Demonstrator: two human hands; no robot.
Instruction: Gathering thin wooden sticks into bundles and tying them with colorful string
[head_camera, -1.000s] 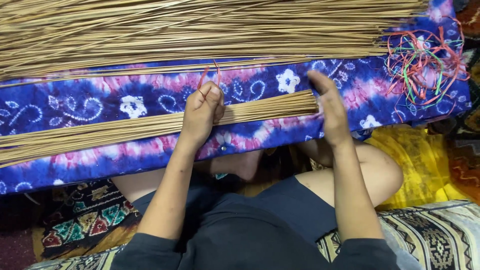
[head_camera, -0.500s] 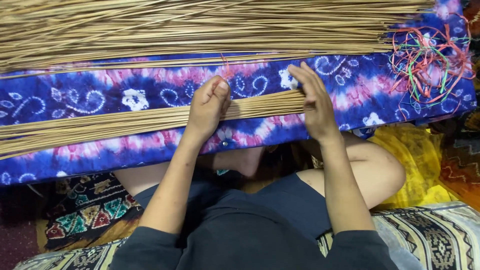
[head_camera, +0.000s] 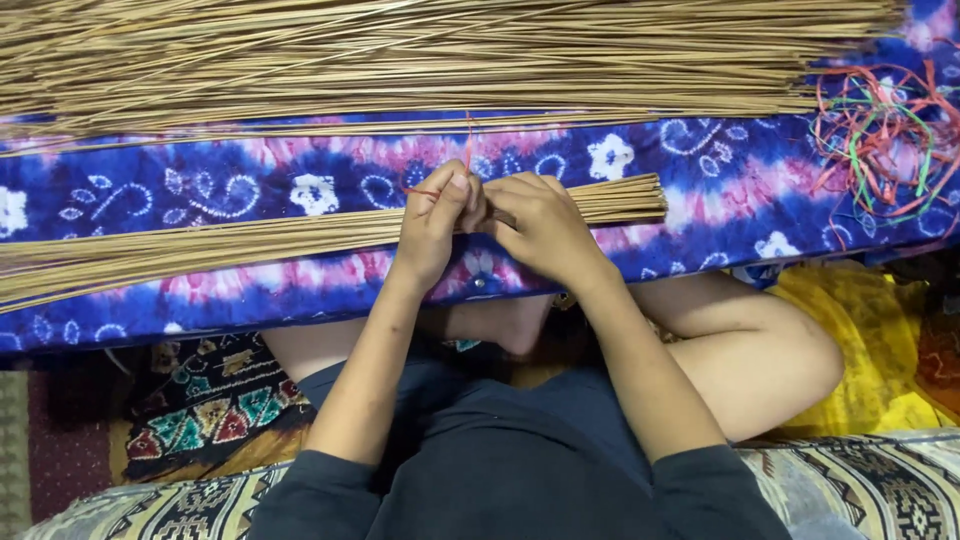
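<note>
A thin bundle of tan sticks (head_camera: 250, 240) lies lengthwise on a blue, pink and white tie-dye cloth (head_camera: 720, 190). My left hand (head_camera: 436, 222) is closed over the bundle and pinches a thin red string (head_camera: 466, 150) that rises from it. My right hand (head_camera: 541, 228) is right beside it, fingers curled on the bundle and touching the left hand's fingers. The bundle's cut end (head_camera: 655, 196) sticks out to the right of both hands.
A large heap of loose tan sticks (head_camera: 420, 55) fills the far side of the cloth. A tangle of red and green strings (head_camera: 885, 135) lies at the right. My crossed legs, a yellow cloth (head_camera: 860, 340) and patterned mats are below.
My right hand has moved left from the bundle's end and now meets the left hand at the red string. The view has shifted slightly.
</note>
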